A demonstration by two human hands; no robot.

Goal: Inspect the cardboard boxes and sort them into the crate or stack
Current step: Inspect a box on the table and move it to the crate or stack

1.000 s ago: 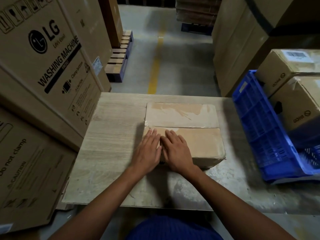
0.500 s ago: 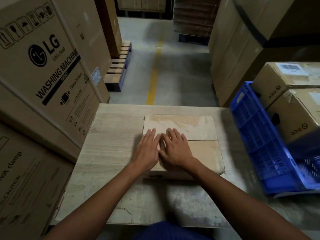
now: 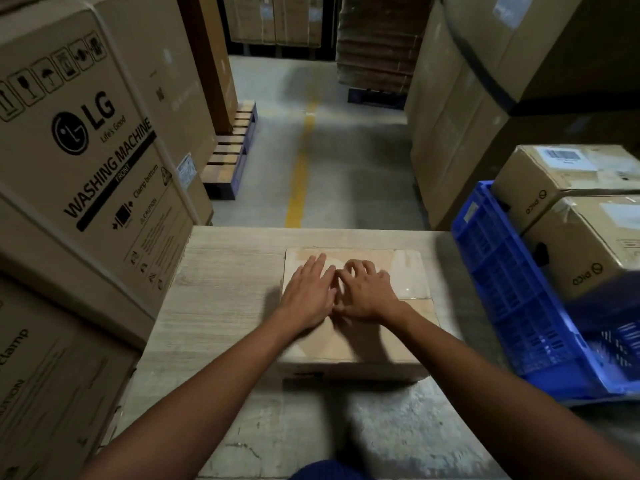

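A flat cardboard box (image 3: pixel 408 271) with glossy tape across its top lies in the middle of the wooden table (image 3: pixel 225 306). My left hand (image 3: pixel 310 292) lies flat on the box top, fingers straight and pointing away from me. Beside it, touching it, my right hand (image 3: pixel 367 292) rests on the same top with its fingertips bent down onto the cardboard. A blue plastic crate (image 3: pixel 502 289) leans at the table's right edge, with two cardboard boxes (image 3: pixel 581 251) in it, one behind the other.
Large washing machine cartons (image 3: pixel 86 150) crowd the table's left side. Tall stacked cartons (image 3: pixel 467 98) rise at the right behind the crate. A concrete aisle with a yellow line (image 3: pixel 299 168) and a wooden pallet (image 3: pixel 232 150) lies beyond the table's far edge.
Both hands have slid away from me along the box top, from its near half to its far half. The right hand's fingers have gone from flat to bent.
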